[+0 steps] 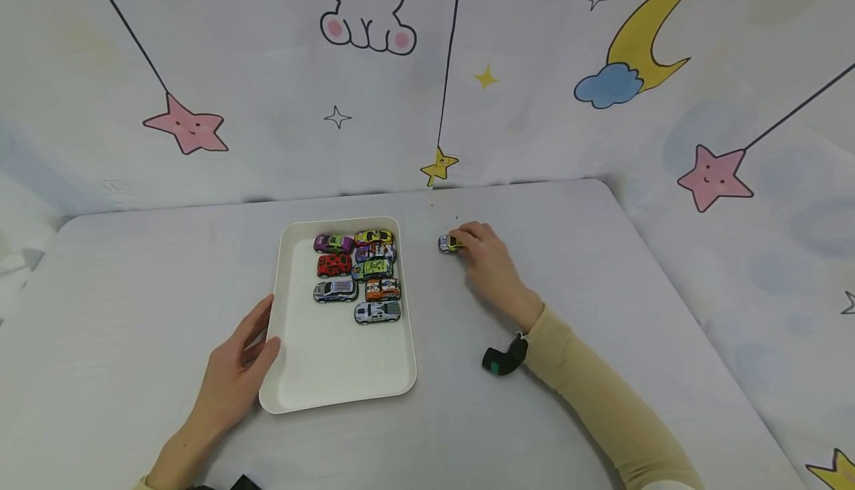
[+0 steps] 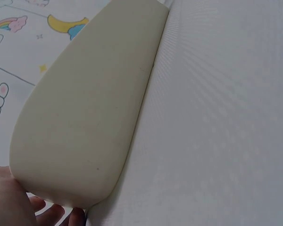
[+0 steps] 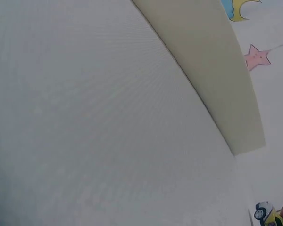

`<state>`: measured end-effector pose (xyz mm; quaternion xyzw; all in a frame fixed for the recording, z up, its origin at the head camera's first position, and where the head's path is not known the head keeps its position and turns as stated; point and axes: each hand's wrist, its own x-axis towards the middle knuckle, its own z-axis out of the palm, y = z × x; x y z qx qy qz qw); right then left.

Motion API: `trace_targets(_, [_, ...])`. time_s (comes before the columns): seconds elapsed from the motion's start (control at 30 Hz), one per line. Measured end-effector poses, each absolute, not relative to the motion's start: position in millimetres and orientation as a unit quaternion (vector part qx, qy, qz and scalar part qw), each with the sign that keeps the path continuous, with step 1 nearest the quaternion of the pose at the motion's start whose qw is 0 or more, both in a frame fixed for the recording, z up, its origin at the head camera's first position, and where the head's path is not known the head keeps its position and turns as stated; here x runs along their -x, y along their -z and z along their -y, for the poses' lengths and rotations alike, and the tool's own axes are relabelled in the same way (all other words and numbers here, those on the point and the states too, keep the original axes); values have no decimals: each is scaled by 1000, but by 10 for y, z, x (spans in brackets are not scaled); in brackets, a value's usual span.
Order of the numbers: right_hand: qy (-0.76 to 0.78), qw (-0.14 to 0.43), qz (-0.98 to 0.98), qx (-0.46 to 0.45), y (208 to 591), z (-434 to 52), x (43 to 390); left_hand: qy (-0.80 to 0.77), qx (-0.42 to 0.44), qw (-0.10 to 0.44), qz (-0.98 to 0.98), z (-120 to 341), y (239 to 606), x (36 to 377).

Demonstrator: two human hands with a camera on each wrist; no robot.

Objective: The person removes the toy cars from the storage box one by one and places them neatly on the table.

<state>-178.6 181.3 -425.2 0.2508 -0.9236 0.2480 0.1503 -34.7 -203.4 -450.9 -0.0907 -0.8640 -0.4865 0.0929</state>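
- So: right hand (image 1: pixel 490 263) out on the table (image 1: pixel 601 289), fingertips curled over a small yellow-and-white car (image 1: pixel 450 243). The car sits on the tabletop just ahead of those fingertips, partly covered by them; it looks pinched, not lifted.
- Right wrist view shows only a sliver of that car (image 3: pixel 266 214) at the bottom corner, tray wall beyond it.
- Left hand (image 1: pixel 234 375) lies flat, fingers relaxed and straight, resting against the near-left rim of the white tray (image 1: pixel 334 379). Left wrist view: fingertips (image 2: pixel 49 214) tucked at the tray's (image 2: pixel 85 117) outer wall. Steadying it, by the look.
- Tray stands between the two hands. Nine cars (image 1: pixel 361 275) parked in two rough columns at its far end, away from the left fingers; the near half is bare.
- Judged progress: loading is nearly done. The car under the right fingers is the only one seen outside the tray, just beside its far-right corner.
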Motion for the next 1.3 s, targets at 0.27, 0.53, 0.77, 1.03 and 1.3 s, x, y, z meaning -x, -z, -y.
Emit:
trace_targets(0.27, [-296,170,910,-234,4376,-1856,1844,486,93,96,864,2031,4518,354])
trace_targets(0.53, [-319,186,901,-227,4473,-1862,1872,482,91,96,866,2035,4520,355])
trace_targets(0.77, [-333,179,899,-220,4505,-1857,1876,489,90,98,862,2033,4508,349])
trace_targets(1.03, [-328,175,901,-224,4528,-1864,1880,488,87,96,863,2029,4512,348])
trace_targets(1.3, [-327,169,902,-227,4564,-1864,1918,488,89,97,863,2030,4511,352])
